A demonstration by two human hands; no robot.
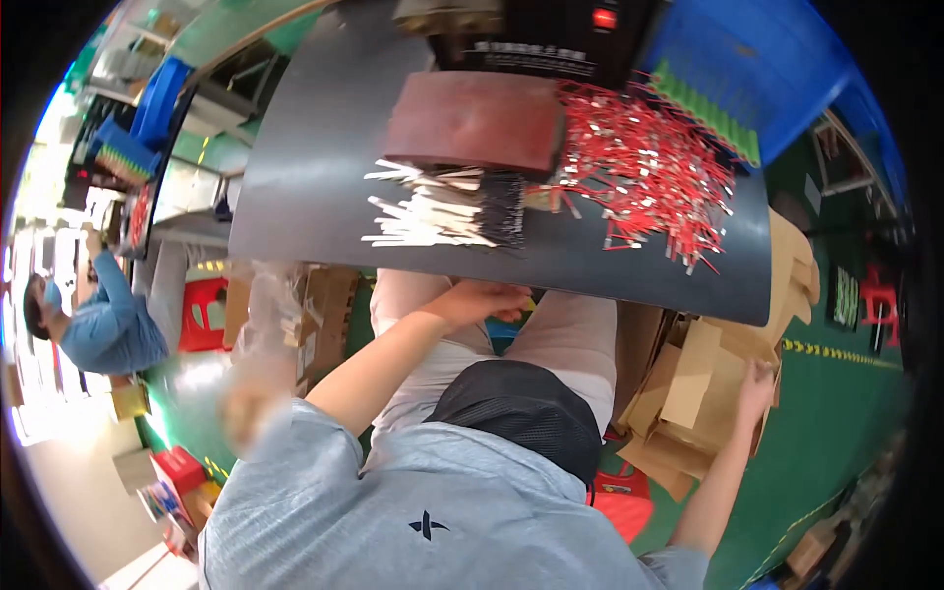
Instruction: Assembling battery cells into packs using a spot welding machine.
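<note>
My left hand (482, 303) is over my lap, just below the table's near edge. Its fingers are curled, and whatever they may hold is hidden. On my right, my right hand (756, 382) grips the edge of an open cardboard box (700, 379) beside the table. On the dark table (324, 187) lies a bundle of wires with white ends (428, 221) and black ends (505, 208). A dark red block (474, 118) sits right behind it. Red wires with shiny metal ends (644, 162) form a wide heap to the right.
A black machine (551, 44) with a lit red switch stands at the back. Beside it are a blue bin (757, 59) and a row of green pieces (706, 110). A red stool (621, 501) is near the box. Another person (108, 310) sits far left.
</note>
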